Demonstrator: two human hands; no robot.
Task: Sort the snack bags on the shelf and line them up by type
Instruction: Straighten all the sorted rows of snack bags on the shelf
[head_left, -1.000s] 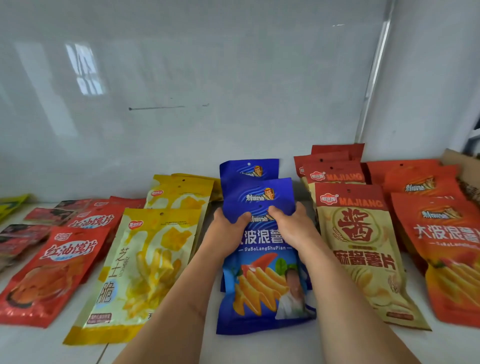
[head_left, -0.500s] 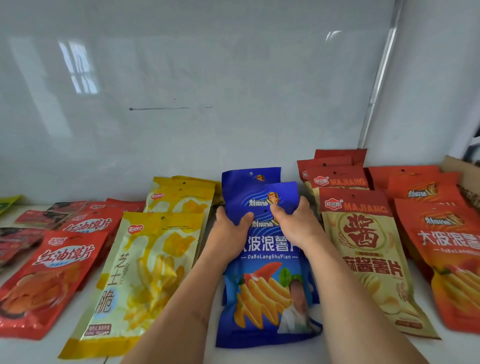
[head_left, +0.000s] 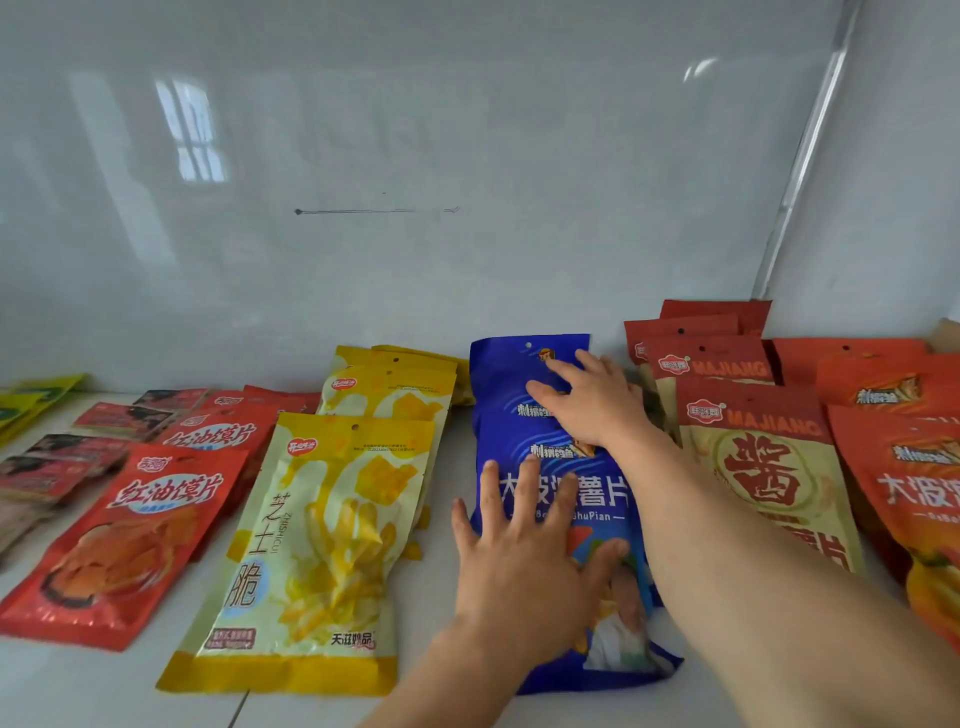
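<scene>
Both hands lie flat with fingers spread, the left hand on the front blue bag, the right hand on the blue bags behind, between the yellow bags and beige bags. Looks like he's squaring up the blue row. Next, nudge the edges straight without shoving the neighbours.

Glossy plastic film covers every snack bag: the blue potato chip bags at centre shine under the flat left hand and right hand, while the yellow cheese crisp bags at 8 o'clock and the red chili-oil bags further toward 9 o'clock crinkle and catch light. The beige-and-red MAJIANG bags at 3 o'clock and the orange bags beyond them look slightly more satin. The white shelf is smooth, and the white back panel at 12 o'clock is glossy enough to mirror a window, edged by a shiny metal strip at 2 o'clock.
</scene>
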